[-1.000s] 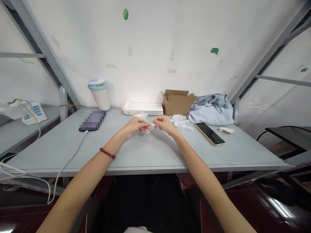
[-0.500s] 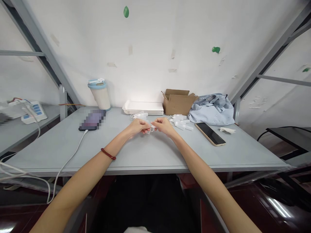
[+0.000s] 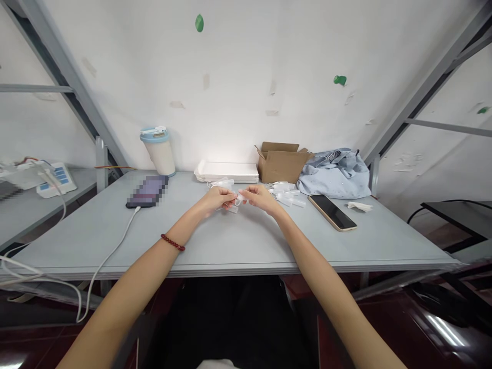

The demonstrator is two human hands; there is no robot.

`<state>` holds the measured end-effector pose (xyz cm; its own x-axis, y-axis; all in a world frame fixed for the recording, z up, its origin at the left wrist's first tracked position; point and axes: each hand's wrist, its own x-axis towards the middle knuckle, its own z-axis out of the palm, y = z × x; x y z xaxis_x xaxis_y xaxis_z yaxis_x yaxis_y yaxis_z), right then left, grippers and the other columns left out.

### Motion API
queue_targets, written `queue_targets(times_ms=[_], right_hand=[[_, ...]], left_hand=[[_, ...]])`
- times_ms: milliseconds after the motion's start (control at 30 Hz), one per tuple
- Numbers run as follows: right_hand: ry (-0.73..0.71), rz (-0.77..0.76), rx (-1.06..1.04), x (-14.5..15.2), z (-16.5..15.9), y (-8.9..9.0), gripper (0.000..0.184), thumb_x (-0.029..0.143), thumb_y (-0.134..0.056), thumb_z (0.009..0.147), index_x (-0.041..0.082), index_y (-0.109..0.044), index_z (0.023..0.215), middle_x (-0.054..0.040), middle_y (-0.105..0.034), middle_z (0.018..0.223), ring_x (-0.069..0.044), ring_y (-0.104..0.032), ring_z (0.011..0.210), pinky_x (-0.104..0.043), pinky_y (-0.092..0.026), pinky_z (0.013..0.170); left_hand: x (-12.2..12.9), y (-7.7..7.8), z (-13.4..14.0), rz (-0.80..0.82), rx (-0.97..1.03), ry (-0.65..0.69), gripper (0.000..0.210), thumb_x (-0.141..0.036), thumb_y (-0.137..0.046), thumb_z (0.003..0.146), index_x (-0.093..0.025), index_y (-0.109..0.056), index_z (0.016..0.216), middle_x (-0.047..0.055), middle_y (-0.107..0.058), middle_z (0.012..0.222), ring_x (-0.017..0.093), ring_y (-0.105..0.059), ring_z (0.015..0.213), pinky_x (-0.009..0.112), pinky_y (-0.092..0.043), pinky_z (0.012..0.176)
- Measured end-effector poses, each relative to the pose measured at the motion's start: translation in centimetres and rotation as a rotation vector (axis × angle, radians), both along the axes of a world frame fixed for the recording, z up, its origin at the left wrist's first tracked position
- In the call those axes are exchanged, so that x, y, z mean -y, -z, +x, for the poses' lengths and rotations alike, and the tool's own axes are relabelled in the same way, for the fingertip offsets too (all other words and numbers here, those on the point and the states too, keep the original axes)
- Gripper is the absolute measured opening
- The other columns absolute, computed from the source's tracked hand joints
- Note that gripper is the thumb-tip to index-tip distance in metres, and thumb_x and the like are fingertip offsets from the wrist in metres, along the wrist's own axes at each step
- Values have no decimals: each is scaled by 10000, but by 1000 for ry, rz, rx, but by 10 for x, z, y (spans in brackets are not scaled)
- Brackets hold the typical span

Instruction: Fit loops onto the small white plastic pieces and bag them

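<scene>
My left hand [image 3: 216, 199] and my right hand [image 3: 258, 197] meet over the middle of the desk, fingertips pinched from both sides on a small white plastic piece with a cord loop [image 3: 238, 200]. Its exact kind is too small to make out, and fingers cover part of it. A translucent tab [image 3: 232, 208] shows just under my left fingers. Behind that hand lie similar translucent pieces with white cords [image 3: 224, 182]. More of them form a loose pile [image 3: 286, 195] to the right of my right hand.
White flat trays or sheets [image 3: 228, 171] are stacked at the wall beside an open cardboard box [image 3: 283, 165] and a crumpled blue cloth [image 3: 334, 174]. Phones lie right [image 3: 332, 212] and left [image 3: 148, 191], the left one on a cable [image 3: 115, 246]. A tumbler [image 3: 159, 152] stands back left.
Both hands stay together on the white piece, with only small finger shifts. The translucent tab under my left fingers shows more plainly now. The camera view has tilted slightly.
</scene>
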<state>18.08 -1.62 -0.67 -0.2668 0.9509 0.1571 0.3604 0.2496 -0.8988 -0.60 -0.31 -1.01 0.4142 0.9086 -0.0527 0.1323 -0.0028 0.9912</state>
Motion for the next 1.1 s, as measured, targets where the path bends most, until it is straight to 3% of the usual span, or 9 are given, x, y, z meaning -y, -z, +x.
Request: queue_targets(times_ms=[100,167,267,467,667,867,1000,1100], right_hand=[[85,82,112,-6,16,-4,362,501,-553,812,158,-605,708,-41,-662,680,-107,-483,532,-240,-367,535],[312,146,375,-12,31,-5,234,355,-621,788,153,-617,668,-64,-669,704,-148,-567,637,-246,-378,585],[575,48,768,-17,55,-7,43,175,-636,746,149,-665,727,-109,-696,834,-217,-633,831,-263,-397,642],[734,-99,938,-15,78,-10,235,217,-673,745,159,-684,973,-168,-679,1066,-279,-643,980,-306,-457,706],[658,-171,1025,-16,77,-5,434,220,-708,685,185,-653,1114,-163,-658,1148,-288,-632,1049,-296,-472,722],[620,-131,1026,-14,67,-6,356,104,-663,622,154,-691,973,-158,-689,1015,-265,-647,947,-272,-441,673],[432,-53,730,-10,55,-10,90,188,-620,641,142,-676,695,-70,-663,718,-200,-608,719,-254,-382,574],[251,26,382,-6,45,-13,152,278,-591,661,146,-662,639,-11,-607,628,-151,-545,637,-242,-368,560]], left_hand=[[-6,-4,-8,15,29,-114,343,-421,-814,584,-127,-656,659,22,-606,637,98,-515,558,260,-431,568],[-9,-7,-14,9,42,-201,322,-384,-820,584,-123,-657,680,19,-604,641,93,-511,547,264,-445,579],[-12,-10,-21,10,33,-306,252,-322,-797,627,-121,-654,683,32,-612,654,95,-513,549,261,-450,574],[-13,-12,-22,55,-68,-415,147,-230,-714,704,-105,-640,673,39,-619,642,101,-521,527,243,-422,518],[-18,-9,-22,88,-120,-571,120,-215,-623,740,-130,-611,655,-35,-502,481,93,-471,429,216,-383,447],[-15,-13,-21,104,13,-557,100,-180,-556,738,-119,-635,733,-76,-425,457,69,-403,400,201,-358,449],[-9,-15,-15,131,62,-479,114,-211,-569,734,-119,-636,741,-79,-412,463,64,-390,402,206,-341,459],[-5,-14,-10,129,53,-376,139,-268,-614,723,-131,-631,731,-68,-442,485,67,-408,414,216,-354,472]])
